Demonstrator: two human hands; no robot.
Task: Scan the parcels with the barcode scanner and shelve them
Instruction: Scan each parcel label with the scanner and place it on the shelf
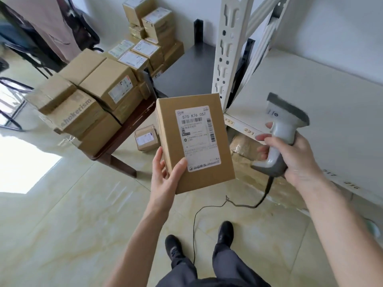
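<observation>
**Parcel up in my left hand, scanner gripped in my right**

My left hand (165, 172) holds a brown cardboard parcel (194, 141) from below, thumb pressed on its front face near the lower corner of the white shipping label (198, 137), fingers wrapped behind the left edge. The label faces me, barcode near its top, and the parcel is tilted slightly. My right hand (298, 160) has its fingers curled around the handle of the grey barcode scanner (284, 129), with the head pointing up and away to the right, not at the label. The scanner's black cable (209, 208) trails down across the tiled floor (62, 224).

To the left, a dark wooden table (126, 129) carries a heap of stacked cardboard boxes (93, 96), several with labels. One small box (146, 139) sits on the floor beside the table leg. On my right stands the white metal shelf (310, 96), numbered tags along its front edge, with a wrapped package (242, 146) underneath. My black shoes (224, 230) show at the bottom.
</observation>
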